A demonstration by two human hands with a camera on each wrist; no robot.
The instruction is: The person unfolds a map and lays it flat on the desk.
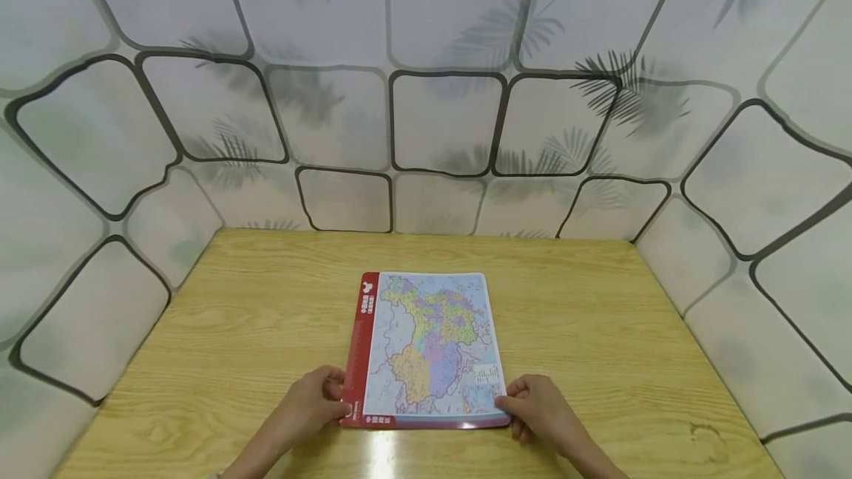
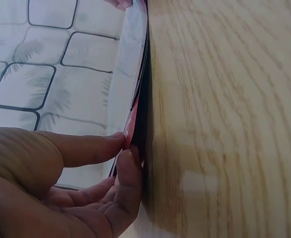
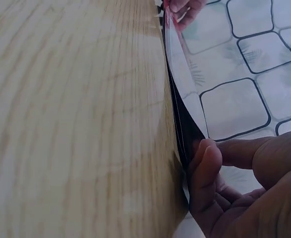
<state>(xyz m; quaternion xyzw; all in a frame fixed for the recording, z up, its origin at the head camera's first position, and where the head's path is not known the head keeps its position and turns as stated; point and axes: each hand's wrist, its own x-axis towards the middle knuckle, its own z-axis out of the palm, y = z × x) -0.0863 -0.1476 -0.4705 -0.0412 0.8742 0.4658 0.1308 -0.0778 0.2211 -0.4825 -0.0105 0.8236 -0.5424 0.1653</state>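
A thin map sheet [image 1: 433, 346] with a red left border lies on the wooden table, its coloured map turned sideways. My left hand [image 1: 313, 401] pinches its near left corner between thumb and fingers. At the near right corner, my right hand [image 1: 539, 412] pinches the sheet the same way. In the left wrist view the left hand [image 2: 91, 178] holds the red corner close over the tabletop. The right wrist view has the right hand [image 3: 235, 183] gripping the edge, which bows up a little, with dark layers showing beneath the top one.
The wooden table [image 1: 266, 294] runs back to a patterned curtain or wall covering [image 1: 446, 124] with dark rounded outlines and leaf prints. It encloses the table at the back, the left and the right. A small dark mark [image 1: 705, 431] shows on the table at the near right.
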